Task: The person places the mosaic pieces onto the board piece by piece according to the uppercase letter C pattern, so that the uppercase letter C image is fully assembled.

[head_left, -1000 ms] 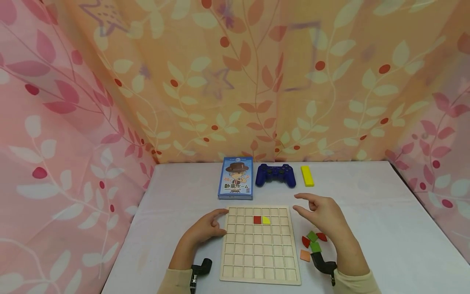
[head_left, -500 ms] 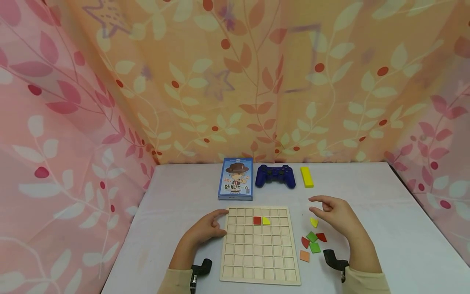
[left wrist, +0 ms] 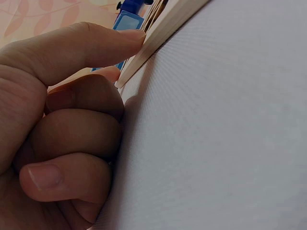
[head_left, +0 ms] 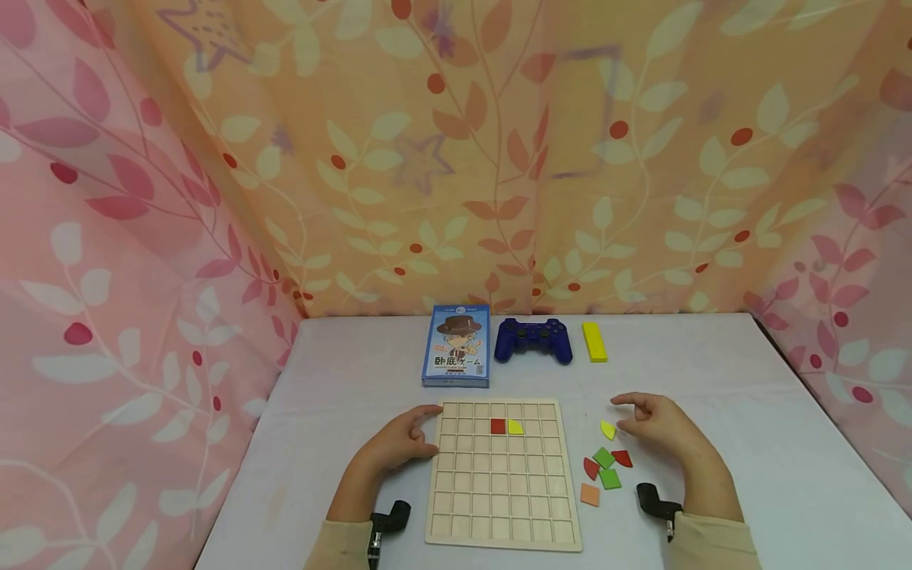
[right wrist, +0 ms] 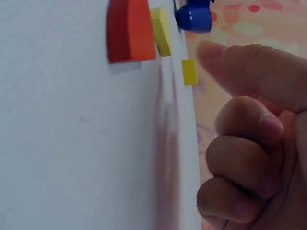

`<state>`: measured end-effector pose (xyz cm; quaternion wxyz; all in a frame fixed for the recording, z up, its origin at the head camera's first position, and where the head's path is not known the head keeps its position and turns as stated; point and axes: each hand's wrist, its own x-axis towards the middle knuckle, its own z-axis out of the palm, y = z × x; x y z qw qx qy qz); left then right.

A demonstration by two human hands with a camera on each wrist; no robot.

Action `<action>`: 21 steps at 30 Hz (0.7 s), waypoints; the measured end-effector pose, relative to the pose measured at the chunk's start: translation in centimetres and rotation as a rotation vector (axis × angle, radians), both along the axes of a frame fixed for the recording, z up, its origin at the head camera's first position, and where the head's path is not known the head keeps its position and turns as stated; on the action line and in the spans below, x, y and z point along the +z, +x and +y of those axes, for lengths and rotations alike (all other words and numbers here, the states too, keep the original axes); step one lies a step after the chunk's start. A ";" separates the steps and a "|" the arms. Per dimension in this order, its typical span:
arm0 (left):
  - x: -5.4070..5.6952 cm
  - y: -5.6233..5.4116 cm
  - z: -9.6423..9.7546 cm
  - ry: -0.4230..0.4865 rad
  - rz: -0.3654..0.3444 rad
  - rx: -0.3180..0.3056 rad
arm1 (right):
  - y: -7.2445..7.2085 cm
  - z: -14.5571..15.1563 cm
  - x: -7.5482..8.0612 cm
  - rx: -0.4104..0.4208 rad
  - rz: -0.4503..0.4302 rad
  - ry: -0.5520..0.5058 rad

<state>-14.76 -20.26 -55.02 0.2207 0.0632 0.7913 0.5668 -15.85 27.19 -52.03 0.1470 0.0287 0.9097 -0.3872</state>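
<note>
A wooden grid board [head_left: 502,495] lies in the middle of the table, a red square [head_left: 498,426] and a yellow quarter-circle piece [head_left: 515,427] in neighbouring cells of its second row. My left hand [head_left: 395,439] touches the board's left edge with index finger and thumb; its other fingers are curled in the left wrist view. To the board's right, my right hand [head_left: 659,423] holds nothing, thumb and index finger apart. Near that thumb lies another yellow quarter-circle piece [head_left: 608,430]. Closer to me are green squares [head_left: 609,479], red quarter-circle pieces [head_left: 622,458] and an orange square [head_left: 590,495].
Behind the board lie a blue game box [head_left: 457,348], a dark blue game controller [head_left: 533,341] and a yellow block [head_left: 594,342]. A patterned curtain [head_left: 399,198] rises at the table's back edge.
My right hand has moved right and then slightly towards me, away from the board. The loose yellow quarter-circle piece, not visible a second ago, now lies beside it. The left hand stays put.
</note>
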 end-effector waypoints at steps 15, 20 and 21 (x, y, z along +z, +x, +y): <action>0.1 0.1 0.0 -0.012 0.003 -0.002 | -0.1 -1.5 -1.2 0.032 0.023 0.104; 0.2 0.1 0.1 0.005 0.000 -0.002 | 0.0 -1.8 -1.3 0.023 0.023 0.086; 0.2 0.1 0.1 0.006 0.001 -0.001 | 0.0 -1.8 -1.3 0.022 0.025 0.083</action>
